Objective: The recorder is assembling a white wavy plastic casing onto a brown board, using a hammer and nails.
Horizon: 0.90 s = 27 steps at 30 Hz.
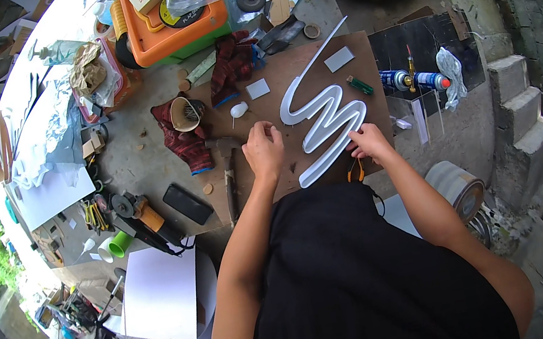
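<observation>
A white zigzag-shaped channel piece [331, 116] with raised thin walls lies on the brown board [298, 71] in front of me. The fingers of my right hand [369, 142] are closed on its lower right bend. My left hand [264, 149] hovers over the board to the left of the piece, its fingers curled together; whatever they may hold is too small to make out. Under my right fingers lie orange-handled pliers [356, 170]. A hammer [228, 173] rests to the left of my left hand. Beyond it are a small white bottle [239, 109] and two white rectangles, one being a small card [258, 88].
A red-black glove [187, 144] with a cup [186, 114], a phone [187, 203] and an angle grinder [138, 210] lie to the left. An orange toolbox [179, 23] stands at the back. Gas canisters [430, 80] lie at the right, near concrete steps [517, 103].
</observation>
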{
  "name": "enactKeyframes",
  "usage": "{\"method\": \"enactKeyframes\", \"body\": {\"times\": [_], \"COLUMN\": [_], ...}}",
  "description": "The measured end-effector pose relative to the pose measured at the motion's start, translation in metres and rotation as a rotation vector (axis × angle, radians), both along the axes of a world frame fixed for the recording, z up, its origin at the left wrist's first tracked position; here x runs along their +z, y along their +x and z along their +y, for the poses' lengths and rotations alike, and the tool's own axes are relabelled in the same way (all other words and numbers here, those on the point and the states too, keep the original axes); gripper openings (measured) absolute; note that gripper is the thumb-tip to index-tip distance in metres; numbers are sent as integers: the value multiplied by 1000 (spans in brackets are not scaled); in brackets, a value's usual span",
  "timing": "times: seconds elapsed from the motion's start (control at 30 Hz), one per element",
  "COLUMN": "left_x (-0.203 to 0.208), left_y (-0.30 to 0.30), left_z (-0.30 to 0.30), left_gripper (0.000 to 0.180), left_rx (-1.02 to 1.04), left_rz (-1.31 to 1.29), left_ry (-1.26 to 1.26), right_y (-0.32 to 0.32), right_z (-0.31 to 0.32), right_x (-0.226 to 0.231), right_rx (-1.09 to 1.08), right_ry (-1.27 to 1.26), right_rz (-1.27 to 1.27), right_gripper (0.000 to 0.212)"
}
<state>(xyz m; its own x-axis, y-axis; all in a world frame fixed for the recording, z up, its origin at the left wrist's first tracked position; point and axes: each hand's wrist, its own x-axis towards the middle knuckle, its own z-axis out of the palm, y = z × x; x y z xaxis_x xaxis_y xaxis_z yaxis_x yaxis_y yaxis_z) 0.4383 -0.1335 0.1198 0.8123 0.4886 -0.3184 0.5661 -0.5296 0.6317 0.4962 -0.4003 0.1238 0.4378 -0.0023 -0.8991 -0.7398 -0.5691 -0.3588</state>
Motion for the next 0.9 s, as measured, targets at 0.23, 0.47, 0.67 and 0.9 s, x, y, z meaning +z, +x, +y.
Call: {"method": "enactKeyframes", "body": {"times": [0.23,0.47,0.67,0.9], "left_x": [0,-1,-2,-4], "left_y": [-1,-2,-3,-2], "left_z": [-1,-1,0,0], "left_gripper": [12,12,13,13], "left_rx": [4,10,10,10], "left_rz": [12,35,28,41], "left_ry": [-13,-26,-35,-37], "right_y": [-1,0,0,1], "right_z": [1,0,0,1], "right_x": [0,-1,-3,-2], "right_rx": [-14,-6,0,8], "right_ry": [13,10,7,-1], "right_rz": [0,7,14,12], "right_gripper": [33,33,33,33]}}
